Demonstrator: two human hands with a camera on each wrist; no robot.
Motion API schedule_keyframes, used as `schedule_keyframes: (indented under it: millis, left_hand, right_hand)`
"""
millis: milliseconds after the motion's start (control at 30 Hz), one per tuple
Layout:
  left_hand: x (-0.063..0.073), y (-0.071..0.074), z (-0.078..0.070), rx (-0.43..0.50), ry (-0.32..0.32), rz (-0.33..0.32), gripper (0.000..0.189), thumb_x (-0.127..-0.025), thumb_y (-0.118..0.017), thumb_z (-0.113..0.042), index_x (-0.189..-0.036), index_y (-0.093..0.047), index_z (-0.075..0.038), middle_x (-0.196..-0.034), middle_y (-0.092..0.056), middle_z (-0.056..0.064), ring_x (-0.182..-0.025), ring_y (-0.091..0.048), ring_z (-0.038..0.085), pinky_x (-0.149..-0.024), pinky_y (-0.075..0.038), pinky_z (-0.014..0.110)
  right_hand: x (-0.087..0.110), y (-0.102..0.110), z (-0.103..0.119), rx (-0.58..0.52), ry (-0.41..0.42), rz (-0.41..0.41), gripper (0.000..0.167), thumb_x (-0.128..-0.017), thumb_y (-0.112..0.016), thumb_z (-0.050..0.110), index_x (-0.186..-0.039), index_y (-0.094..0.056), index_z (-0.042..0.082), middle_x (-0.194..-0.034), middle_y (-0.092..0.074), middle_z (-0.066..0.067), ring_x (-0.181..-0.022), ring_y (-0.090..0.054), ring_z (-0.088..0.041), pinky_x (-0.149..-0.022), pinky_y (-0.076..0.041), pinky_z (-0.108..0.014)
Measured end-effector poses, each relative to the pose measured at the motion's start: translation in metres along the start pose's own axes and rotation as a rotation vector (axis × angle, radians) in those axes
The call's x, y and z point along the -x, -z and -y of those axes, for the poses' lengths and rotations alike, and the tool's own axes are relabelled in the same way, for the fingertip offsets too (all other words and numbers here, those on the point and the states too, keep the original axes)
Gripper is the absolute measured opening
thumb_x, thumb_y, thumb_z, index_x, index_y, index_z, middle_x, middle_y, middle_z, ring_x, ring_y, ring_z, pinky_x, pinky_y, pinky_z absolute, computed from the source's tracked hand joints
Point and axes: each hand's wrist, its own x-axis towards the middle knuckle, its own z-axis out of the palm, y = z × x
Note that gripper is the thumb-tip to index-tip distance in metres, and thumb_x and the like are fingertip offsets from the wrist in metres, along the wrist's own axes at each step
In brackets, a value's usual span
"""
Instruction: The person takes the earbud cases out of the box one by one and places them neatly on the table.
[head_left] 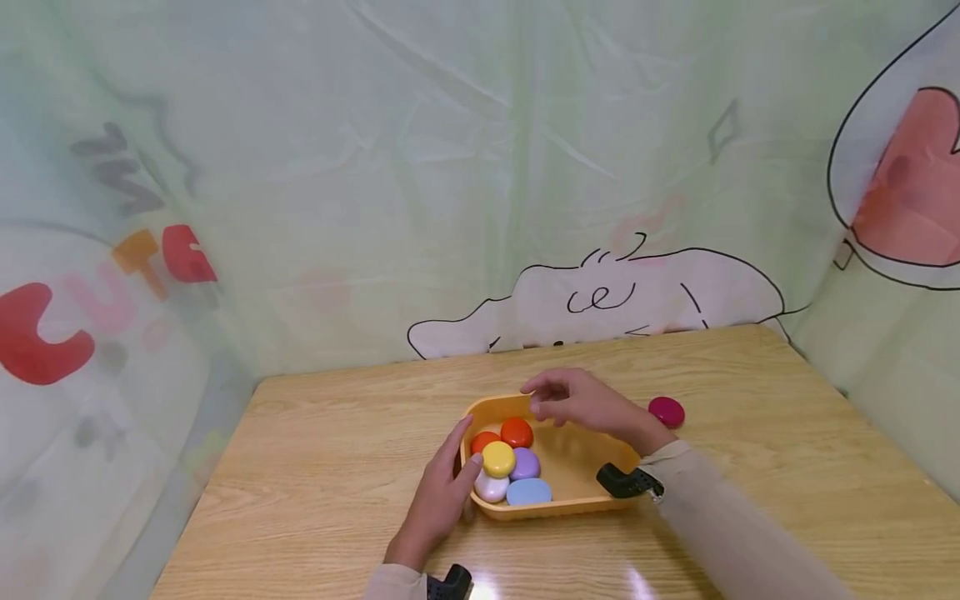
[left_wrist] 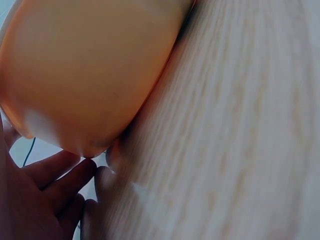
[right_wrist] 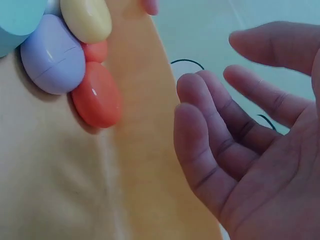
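Six glossy pebbles lay inside the orange tray, lower centre; one magenta pebble lay outside, right of centre. The left hand rested straight-fingered against the tray; the right hand hovered empty, fingers loosely spread

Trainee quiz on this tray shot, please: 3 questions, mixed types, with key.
1. Count: how many pieces can be seen in the tray?
2. Fill in: the ____ piece lies on the table, outside the tray.
3. True or false: the right grip is empty.

Key:
1. Six: two red, one yellow, one purple, one whitish, one blue.
2. Magenta.
3. True; the right wrist view shows nothing between its fingers.
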Motion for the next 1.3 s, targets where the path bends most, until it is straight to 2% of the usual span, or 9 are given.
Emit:
schedule_keyframes:
  millis: [233, 400, 600, 933, 1067, 1300]
  left_hand:
    - [0.0, -0.001, 0.0, -0.008, 0.0, 0.001, 0.058, -0.104, -0.049, -0.045, -0.158, -0.028, -0.039, -0.161, -0.029, -0.006, -0.148, -0.029, 0.024, -0.117, -0.028, 0.052]
    - [-0.001, 0.0, 0.002, -0.013, -0.012, -0.003, 0.058, -0.103, -0.049, -0.046, -0.157, -0.028, -0.04, -0.161, -0.03, -0.007, -0.147, -0.029, 0.022, -0.117, -0.027, 0.05]
    - [-0.001, 0.0, 0.003, -0.007, -0.025, -0.005, 0.058, -0.104, -0.05, -0.044, -0.158, -0.029, -0.037, -0.161, -0.03, -0.005, -0.147, -0.029, 0.023, -0.117, -0.026, 0.052]
    - [0.001, 0.0, -0.001, -0.012, -0.016, 0.005, 0.059, -0.104, -0.049, -0.046, -0.158, -0.027, -0.038, -0.161, -0.03, -0.005, -0.148, -0.029, 0.025, -0.116, -0.028, 0.053]
    - [0.0, 0.001, -0.002, -0.013, -0.017, 0.005, 0.059, -0.104, -0.049, -0.046, -0.158, -0.027, -0.038, -0.161, -0.029, -0.005, -0.148, -0.028, 0.024, -0.117, -0.027, 0.053]
    - [0.0, 0.002, -0.002, -0.011, -0.02, 0.006, 0.059, -0.104, -0.049, -0.044, -0.158, -0.028, -0.036, -0.161, -0.03, -0.005, -0.148, -0.028, 0.023, -0.117, -0.028, 0.052]
  right_hand:
    - [-0.006, -0.01, -0.001, -0.001, 0.044, 0.162, 0.046, -0.093, -0.069, 0.016, -0.135, -0.058, -0.001, -0.116, -0.065, -0.019, -0.102, -0.062, -0.027, -0.091, -0.054, -0.036]
    - [-0.011, -0.016, 0.001, 0.01, 0.072, 0.218, 0.049, -0.092, -0.071, 0.016, -0.136, -0.058, -0.002, -0.118, -0.065, -0.018, -0.104, -0.063, -0.027, -0.092, -0.053, -0.03]
    - [-0.017, -0.02, 0.001, 0.009, 0.087, 0.288, 0.048, -0.091, -0.07, 0.015, -0.135, -0.059, -0.001, -0.124, -0.064, -0.017, -0.11, -0.062, -0.029, -0.093, -0.053, -0.031]
    - [-0.024, -0.028, 0.001, 0.078, 0.051, 0.353, 0.04, -0.09, -0.071, 0.016, -0.13, -0.066, 0.009, -0.126, -0.066, -0.006, -0.111, -0.062, -0.024, -0.096, -0.052, -0.034]
    - [-0.026, -0.031, 0.0, 0.081, 0.034, 0.372, 0.042, -0.087, -0.072, 0.01, -0.128, -0.067, 0.01, -0.124, -0.066, -0.003, -0.11, -0.062, -0.023, -0.095, -0.052, -0.034]
    - [-0.033, -0.037, -0.004, 0.148, 0.015, 0.387, 0.043, -0.082, -0.076, 0.008, -0.123, -0.071, 0.02, -0.11, -0.066, 0.003, -0.101, -0.059, -0.022, -0.086, -0.054, -0.034]
